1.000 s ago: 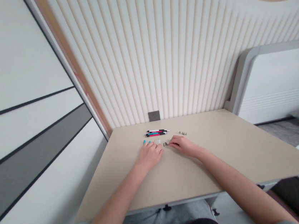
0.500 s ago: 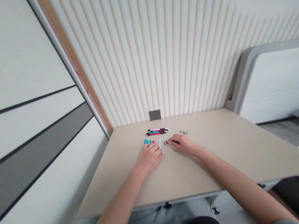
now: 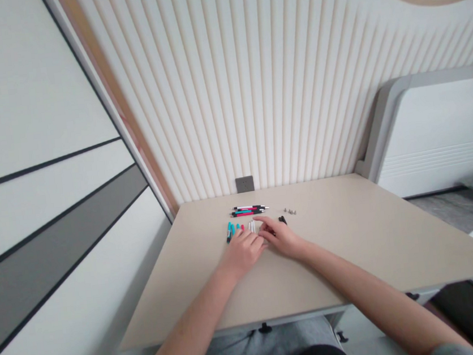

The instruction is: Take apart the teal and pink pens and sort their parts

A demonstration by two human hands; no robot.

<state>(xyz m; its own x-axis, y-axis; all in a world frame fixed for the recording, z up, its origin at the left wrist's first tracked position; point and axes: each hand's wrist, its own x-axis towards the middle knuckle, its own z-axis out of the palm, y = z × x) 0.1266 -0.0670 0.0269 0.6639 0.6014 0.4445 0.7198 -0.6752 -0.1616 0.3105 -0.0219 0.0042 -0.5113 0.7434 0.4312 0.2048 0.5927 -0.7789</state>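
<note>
My left hand [image 3: 244,251] rests low over the table, fingers bent together, just below a row of pen parts. My right hand [image 3: 283,239] meets it from the right, its fingertips close to my left fingers. Its index finger reaches forward over the white pen refills [image 3: 251,226], while the other fingers are curled. Anything between the fingertips is too small to make out. Left of the refills stand blue pen barrels [image 3: 230,229] and a red barrel [image 3: 243,227], partly hidden by my left hand. Small black pen parts [image 3: 283,219] lie just behind my right hand.
Several assembled pens [image 3: 249,210] lie in a pile behind the parts. Small grey tips [image 3: 290,211] are grouped to the right. The beige table [image 3: 340,262] meets a ribbed wall with a socket [image 3: 245,184]; a white panelled surface [image 3: 79,264] rises at the left.
My right hand has moved left from the small grey parts to meet my left hand, which has shifted slightly right and nearer to me. The black parts behind my right hand now show.
</note>
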